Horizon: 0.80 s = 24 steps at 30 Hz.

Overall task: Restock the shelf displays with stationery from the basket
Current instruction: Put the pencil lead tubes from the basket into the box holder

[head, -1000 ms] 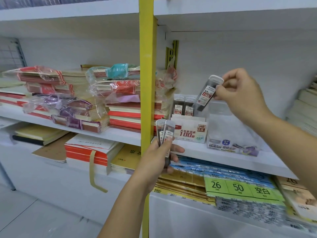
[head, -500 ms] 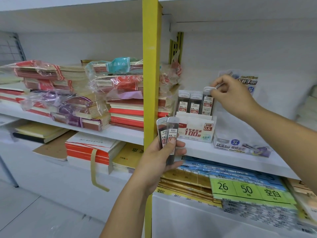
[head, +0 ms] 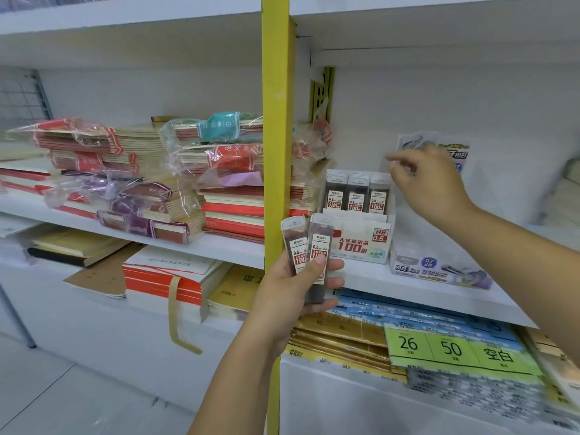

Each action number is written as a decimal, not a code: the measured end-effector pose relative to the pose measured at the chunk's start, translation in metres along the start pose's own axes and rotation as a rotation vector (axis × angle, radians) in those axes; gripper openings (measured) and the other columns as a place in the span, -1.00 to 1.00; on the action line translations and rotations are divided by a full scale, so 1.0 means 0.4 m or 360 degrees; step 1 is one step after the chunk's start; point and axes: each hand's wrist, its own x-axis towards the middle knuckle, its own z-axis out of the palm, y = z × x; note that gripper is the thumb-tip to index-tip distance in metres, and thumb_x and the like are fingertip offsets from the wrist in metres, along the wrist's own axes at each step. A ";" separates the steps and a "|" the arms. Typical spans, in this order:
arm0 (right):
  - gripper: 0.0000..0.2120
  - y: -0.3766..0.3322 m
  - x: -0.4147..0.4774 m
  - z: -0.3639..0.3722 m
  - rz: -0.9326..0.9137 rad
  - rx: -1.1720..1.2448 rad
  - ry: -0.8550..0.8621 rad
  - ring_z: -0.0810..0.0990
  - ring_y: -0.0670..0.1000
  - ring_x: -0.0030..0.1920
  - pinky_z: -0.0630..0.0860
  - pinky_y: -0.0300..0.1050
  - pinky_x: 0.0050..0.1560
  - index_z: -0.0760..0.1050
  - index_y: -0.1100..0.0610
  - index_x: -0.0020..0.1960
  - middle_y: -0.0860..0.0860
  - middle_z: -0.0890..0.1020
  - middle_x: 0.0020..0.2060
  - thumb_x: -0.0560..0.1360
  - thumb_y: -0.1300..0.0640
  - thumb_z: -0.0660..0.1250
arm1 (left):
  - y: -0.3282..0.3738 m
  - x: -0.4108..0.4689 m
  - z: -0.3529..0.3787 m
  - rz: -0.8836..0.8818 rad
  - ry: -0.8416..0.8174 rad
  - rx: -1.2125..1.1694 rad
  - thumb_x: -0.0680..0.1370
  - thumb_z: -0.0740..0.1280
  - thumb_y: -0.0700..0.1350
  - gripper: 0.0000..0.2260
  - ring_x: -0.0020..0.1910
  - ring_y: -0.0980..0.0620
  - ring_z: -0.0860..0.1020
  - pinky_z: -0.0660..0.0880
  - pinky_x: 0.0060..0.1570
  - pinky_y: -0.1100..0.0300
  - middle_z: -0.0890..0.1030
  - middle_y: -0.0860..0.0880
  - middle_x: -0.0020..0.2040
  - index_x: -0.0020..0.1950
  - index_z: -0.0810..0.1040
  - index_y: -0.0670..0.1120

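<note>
My left hand (head: 295, 287) grips two dark pencil-lead cases (head: 309, 249) with white caps, held upright in front of the yellow shelf post. On the middle shelf stands a white display box (head: 361, 243) marked HB 0.5, with three lead cases (head: 356, 193) side by side in its back row. My right hand (head: 423, 180) hovers just right of and above those cases, fingers loosely curled and holding nothing. The basket is out of view.
A yellow upright post (head: 276, 120) divides the shelving. Wrapped notebook stacks (head: 131, 183) fill the left shelf. A clear lead box with purple print (head: 439, 271) sits right of the display box. Blue and green label packs (head: 452, 346) lie on the shelf below.
My right hand set its lead case into the display box as the third in the row, let go and drew back to the upper right. The left hand stayed put.
</note>
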 end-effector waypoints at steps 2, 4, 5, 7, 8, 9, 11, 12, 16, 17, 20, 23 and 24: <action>-0.77 -0.034 -0.053 -0.026 -0.0139 0.0107 0.0058 0.47 0.05 0.11 0.35 -0.15 0.07 0.59 0.07 0.17 0.04 0.58 0.00 0.59 0.09 0.24 | 0.002 -0.001 0.001 0.0013 -0.0006 -0.0020 0.54 0.35 0.06 -0.75 0.00 0.01 0.71 0.65 -0.19 0.14 0.73 0.02 0.04 0.20 0.56 0.09; -0.80 -0.077 -0.118 -0.046 -0.0196 0.0354 -0.0175 0.52 -0.21 -0.04 0.37 -0.39 -0.09 0.58 -0.05 0.15 -0.17 0.61 -0.05 0.58 0.03 0.25 | 0.007 -0.003 0.005 0.0029 -0.0030 -0.0033 0.49 0.37 0.10 -0.72 0.01 -0.01 0.71 0.64 -0.18 0.15 0.73 0.01 0.05 0.18 0.58 0.11; -0.80 -0.099 -0.146 -0.052 -0.0171 0.0488 -0.0372 0.53 -0.29 -0.07 0.38 -0.46 -0.14 0.56 -0.13 0.16 -0.25 0.61 -0.06 0.56 -0.03 0.26 | 0.010 -0.004 0.009 0.0034 -0.0047 -0.0036 0.49 0.38 0.10 -0.72 0.01 -0.01 0.71 0.64 -0.18 0.15 0.73 0.00 0.05 0.18 0.59 0.11; -0.76 -0.133 -0.190 -0.050 -0.0042 0.0802 -0.0748 0.56 -0.32 -0.06 0.45 -0.46 -0.13 0.52 -0.20 0.19 -0.22 0.63 -0.05 0.52 -0.08 0.32 | 0.014 -0.008 0.019 0.0036 -0.0085 -0.0039 0.51 0.38 0.09 -0.73 0.01 -0.02 0.71 0.64 -0.19 0.16 0.72 -0.01 0.06 0.20 0.58 0.12; -0.74 -0.141 -0.205 -0.043 0.0040 0.0980 -0.0865 0.59 -0.29 -0.05 0.48 -0.44 -0.07 0.52 -0.17 0.20 -0.17 0.66 -0.04 0.51 -0.04 0.35 | 0.015 -0.011 0.025 0.0039 -0.0106 -0.0032 0.51 0.38 0.09 -0.72 0.00 -0.03 0.71 0.64 -0.20 0.16 0.72 -0.01 0.06 0.21 0.57 0.12; -0.73 -0.145 -0.217 -0.035 0.0093 0.1109 -0.0913 0.63 -0.24 -0.04 0.49 -0.41 -0.04 0.53 -0.12 0.20 -0.13 0.69 -0.04 0.51 0.03 0.38 | 0.016 -0.014 0.031 0.0044 -0.0124 -0.0013 0.50 0.38 0.11 -0.70 -0.01 -0.03 0.71 0.63 -0.20 0.17 0.72 -0.02 0.06 0.22 0.56 0.12; -0.78 -0.142 -0.223 -0.027 0.0138 0.1174 -0.0850 0.67 -0.19 -0.11 0.50 -0.38 -0.16 0.55 -0.03 0.15 -0.11 0.72 -0.11 0.52 0.13 0.38 | 0.015 -0.021 0.043 0.0058 -0.0135 0.0055 0.52 0.32 0.16 -0.69 -0.03 -0.01 0.71 0.63 -0.20 0.18 0.73 0.00 0.05 0.24 0.52 0.14; -0.82 -0.137 -0.216 -0.029 0.0184 0.1171 -0.0774 0.67 -0.17 -0.16 0.50 -0.35 -0.24 0.55 -0.02 0.11 -0.12 0.72 -0.14 0.52 0.13 0.37 | 0.014 -0.022 0.047 0.0057 -0.0129 0.0084 0.56 0.27 0.17 -0.71 -0.07 0.01 0.71 0.63 -0.22 0.19 0.73 0.01 0.03 0.25 0.50 0.16; -0.91 -0.089 -0.132 -0.073 0.0323 0.1099 -0.0257 0.67 0.05 -0.12 0.60 -0.09 -0.19 0.47 -0.07 -0.01 -0.02 0.69 -0.14 0.55 0.11 0.32 | 0.010 -0.016 0.043 -0.0011 -0.0038 0.0066 0.69 0.15 0.03 -0.85 -0.21 0.08 0.69 0.62 -0.31 0.18 0.73 0.03 -0.03 0.24 0.42 0.15; -0.88 -0.073 -0.108 -0.084 0.0206 0.0974 -0.0133 0.65 0.08 -0.10 0.60 0.01 -0.11 0.44 -0.09 -0.03 -0.01 0.66 -0.11 0.55 0.12 0.32 | 0.010 -0.012 0.039 -0.0002 -0.0013 0.0069 0.69 0.16 0.01 -0.86 -0.21 0.08 0.69 0.63 -0.30 0.16 0.73 0.04 -0.04 0.22 0.43 0.16; -0.82 -0.041 -0.052 -0.099 -0.0143 0.0628 0.0017 0.60 0.04 -0.10 0.54 0.02 -0.04 0.40 -0.11 -0.08 -0.09 0.61 -0.14 0.52 0.14 0.35 | 0.009 -0.005 0.029 0.0061 0.0090 0.0031 0.65 0.24 -0.03 -0.86 -0.14 0.03 0.71 0.65 -0.24 0.13 0.71 0.03 -0.07 0.17 0.54 0.12; -0.82 -0.019 -0.016 -0.075 -0.0255 0.0390 -0.0036 0.56 0.01 -0.15 0.43 -0.13 -0.14 0.43 -0.06 -0.03 -0.14 0.55 -0.22 0.50 0.17 0.39 | 0.006 0.000 0.021 0.0080 0.0172 0.0006 0.63 0.29 -0.06 -0.88 -0.10 0.00 0.71 0.64 -0.24 0.15 0.69 0.00 -0.12 0.10 0.60 0.11; -0.83 -0.011 -0.008 -0.062 -0.0258 0.0324 -0.0082 0.55 0.00 -0.16 0.40 -0.18 -0.18 0.44 -0.03 -0.03 -0.14 0.55 -0.22 0.50 0.17 0.40 | 0.004 0.002 0.018 0.0080 0.0185 0.0017 0.63 0.29 -0.06 -0.88 -0.09 0.00 0.71 0.64 -0.24 0.16 0.69 0.00 -0.13 0.08 0.61 0.12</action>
